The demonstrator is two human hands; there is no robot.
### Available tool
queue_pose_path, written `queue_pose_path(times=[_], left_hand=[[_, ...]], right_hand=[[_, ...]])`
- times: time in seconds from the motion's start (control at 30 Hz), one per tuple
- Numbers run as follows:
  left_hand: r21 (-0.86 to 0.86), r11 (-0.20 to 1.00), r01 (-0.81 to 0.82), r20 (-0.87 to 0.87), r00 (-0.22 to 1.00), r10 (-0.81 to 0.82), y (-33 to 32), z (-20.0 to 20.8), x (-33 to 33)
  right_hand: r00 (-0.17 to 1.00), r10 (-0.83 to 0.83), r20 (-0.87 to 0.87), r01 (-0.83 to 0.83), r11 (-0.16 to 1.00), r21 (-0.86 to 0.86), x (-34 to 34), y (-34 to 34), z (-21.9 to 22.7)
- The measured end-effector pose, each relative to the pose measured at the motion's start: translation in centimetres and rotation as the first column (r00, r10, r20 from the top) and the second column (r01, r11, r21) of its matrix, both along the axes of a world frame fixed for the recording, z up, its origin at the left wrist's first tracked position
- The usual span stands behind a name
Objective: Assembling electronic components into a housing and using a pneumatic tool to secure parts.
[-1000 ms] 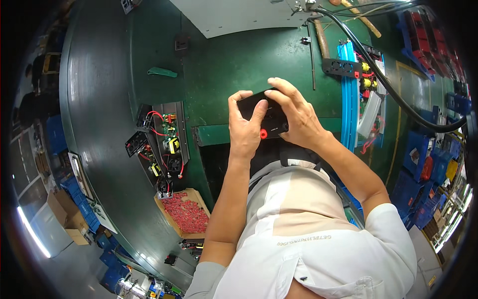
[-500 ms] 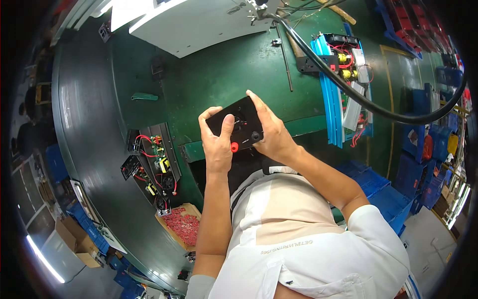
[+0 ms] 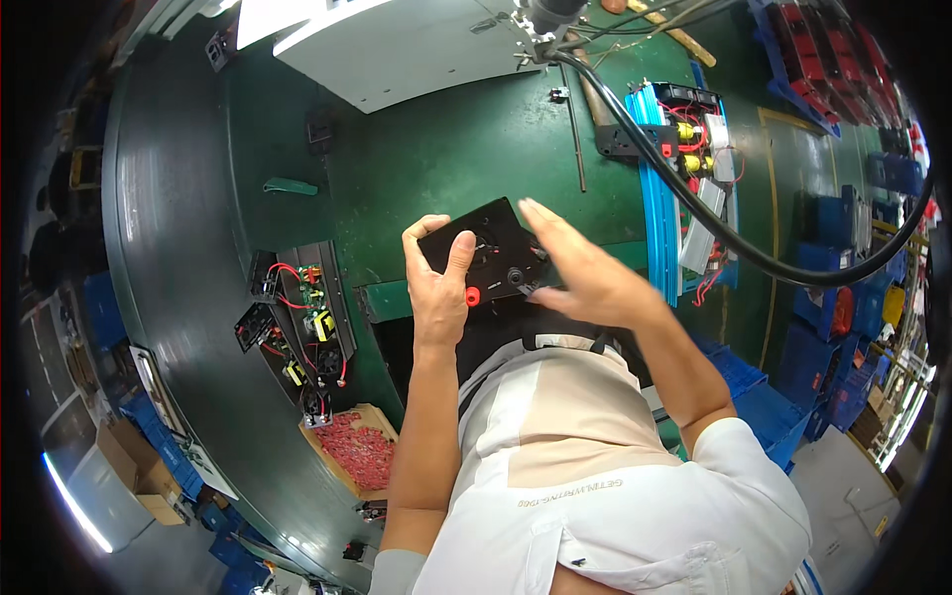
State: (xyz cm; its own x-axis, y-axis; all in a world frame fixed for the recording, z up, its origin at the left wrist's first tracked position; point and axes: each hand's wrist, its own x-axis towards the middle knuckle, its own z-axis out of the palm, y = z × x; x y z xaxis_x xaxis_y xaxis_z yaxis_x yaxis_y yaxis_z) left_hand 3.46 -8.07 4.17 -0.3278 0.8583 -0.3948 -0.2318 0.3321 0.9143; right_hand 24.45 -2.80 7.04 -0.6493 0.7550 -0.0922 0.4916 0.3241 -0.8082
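Left hand (image 3: 438, 293) clamped on flat black rectangular plastic panel (image 3: 486, 248), held tilted above green desk (image 3: 436, 149); right hand (image 3: 585, 283), fingers spread, touches its right edge.

Boxes and crates around the green bench

An open cardboard box (image 3: 354, 449) of small red parts lies near left, on the bench edge. Brown cartons (image 3: 134, 466) stand on the floor further left. Blue crates (image 3: 828, 397) are stacked at the right; far right, blue trays (image 3: 823, 55) hold red parts.
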Motion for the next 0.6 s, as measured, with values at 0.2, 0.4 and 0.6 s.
queue_pose_path(times=[0.2, 0.4, 0.6], left_hand=[[-0.008, 1.000, 0.024, -0.120, 0.992, -0.025, 0.0, 0.1, 0.1], [-0.028, 0.999, 0.028, -0.183, 0.983, -0.033, 0.6, 1.1, 0.5], [-0.066, 0.998, 0.014, -0.136, 0.990, -0.023, 0.3, 0.8, 0.3]], right_hand=[[0.658, -0.381, -0.650, 0.237, 0.924, -0.301, -2.7, 3.2, 6.8], [-0.618, 0.171, -0.768, 0.322, 0.945, -0.049, -12.2, 12.1, 10.1], [0.115, -0.503, -0.857, 0.881, 0.451, -0.147, -10.9, 17.0, 12.7]])
